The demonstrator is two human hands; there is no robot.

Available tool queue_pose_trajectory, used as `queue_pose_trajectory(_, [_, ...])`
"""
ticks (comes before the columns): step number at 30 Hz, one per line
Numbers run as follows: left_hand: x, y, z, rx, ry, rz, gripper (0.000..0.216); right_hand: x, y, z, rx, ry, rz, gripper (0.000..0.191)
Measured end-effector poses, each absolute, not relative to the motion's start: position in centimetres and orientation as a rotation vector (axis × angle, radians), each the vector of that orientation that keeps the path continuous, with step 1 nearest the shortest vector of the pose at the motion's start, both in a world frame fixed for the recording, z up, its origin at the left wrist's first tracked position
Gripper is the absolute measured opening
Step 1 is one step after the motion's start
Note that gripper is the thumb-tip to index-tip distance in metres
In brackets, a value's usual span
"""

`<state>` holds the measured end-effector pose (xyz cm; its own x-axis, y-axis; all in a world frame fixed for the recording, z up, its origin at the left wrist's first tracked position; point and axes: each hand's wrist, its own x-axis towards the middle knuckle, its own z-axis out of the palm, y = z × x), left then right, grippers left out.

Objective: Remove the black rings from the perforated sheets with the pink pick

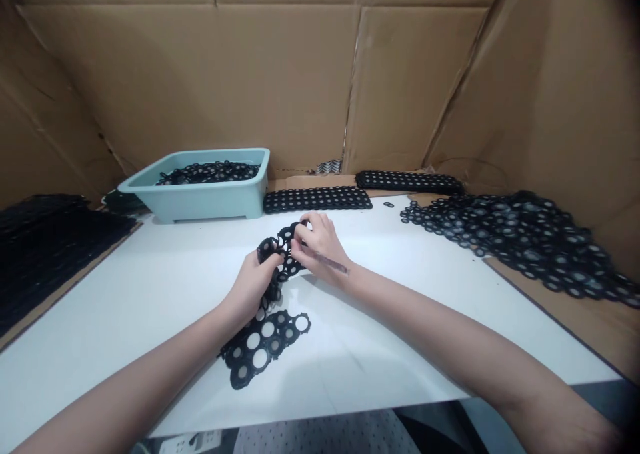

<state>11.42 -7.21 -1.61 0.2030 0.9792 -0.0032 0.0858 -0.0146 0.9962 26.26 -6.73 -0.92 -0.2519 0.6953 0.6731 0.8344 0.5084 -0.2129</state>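
Note:
A black rubber sheet of punched rings [265,344] lies bent on the white table [150,294], its near end flat and its far end lifted. My left hand [253,284] is closed round the middle of the sheet. My right hand [320,244] pinches the sheet's raised far end with fingers pressed together. Both hands sit at the table's middle, close to each other.
A teal tub [200,191] holding black rings stands at the back left. Two long black sheets [317,199] lie behind the hands. A heap of loose black rings [525,237] covers the right side. Stacked black sheets [45,247] lie left. Cardboard walls surround the table.

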Motion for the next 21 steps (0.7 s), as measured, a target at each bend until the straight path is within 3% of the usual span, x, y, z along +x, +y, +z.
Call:
queue_pose_trajectory(5, [11.3,-7.0,-0.9,1.303,1.048,0.945,0.037,27.3,-6.3,-0.7,-1.083,-1.883,0.227,0.013])
queue_pose_trajectory(9, [10.8,-6.7,-0.9,1.278,1.078,0.982,0.037,27.5,-6.3,-0.6,-1.033,-1.731,0.622,0.019])
queue_pose_trajectory(21, [10.6,-6.4,-1.4,1.315,1.050,1.151,0.031,26.7,-6.6,-1.3,-1.024,-1.632,0.689,0.019])
